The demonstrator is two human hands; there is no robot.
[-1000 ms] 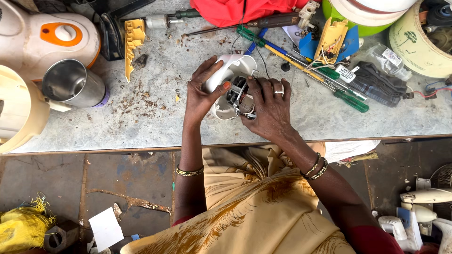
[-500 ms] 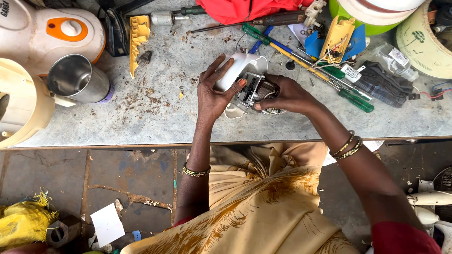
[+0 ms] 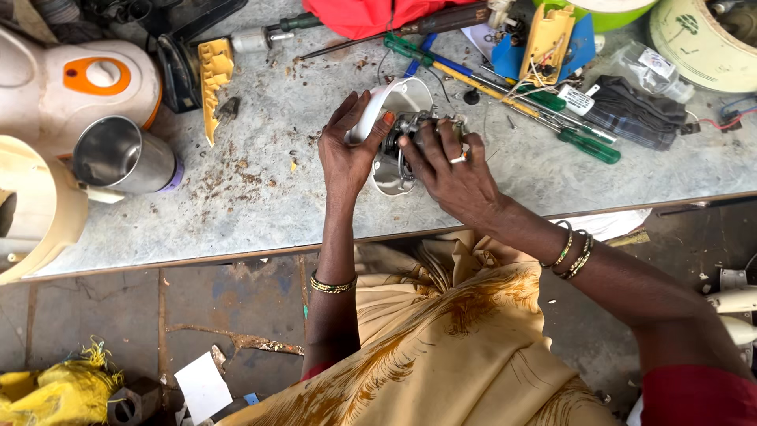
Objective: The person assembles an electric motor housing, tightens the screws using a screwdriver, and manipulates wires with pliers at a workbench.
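A grey, speckled tabletop point(image 3: 260, 197) carries everything, its surface littered with crumbs and grit. Near its front edge, at the middle, sits a white plastic casing point(image 3: 394, 102), curved and hollow, with a small metal motor point(image 3: 410, 130) set against its open side.

The left hand point(image 3: 347, 154) is curled round the casing's left wall, thumb on the rim and fingers spread along the outside, gripping it. The right hand point(image 3: 457, 170), with a ring on one finger, lies over the motor with fingers bent and closed on it, so most of the motor is hidden.

To the left stand a cream appliance body point(image 3: 31, 213) at the edge, a white mixer base point(image 3: 87, 83) with an orange dial, and a shiny steel jar point(image 3: 122, 154) lying on its side beside them. Behind the hands lie a red cloth point(image 3: 371, 14), a blue and yellow part point(image 3: 556, 39) with loose wires, and a round pale housing point(image 3: 702, 39) in the right corner. A dark folded cloth point(image 3: 639, 114) rests on the right.

Smaller things crowd close behind the casing: green-handled screwdrivers point(image 3: 587, 146), long and thin, and a yellow toothed piece point(image 3: 214, 79) to the left.
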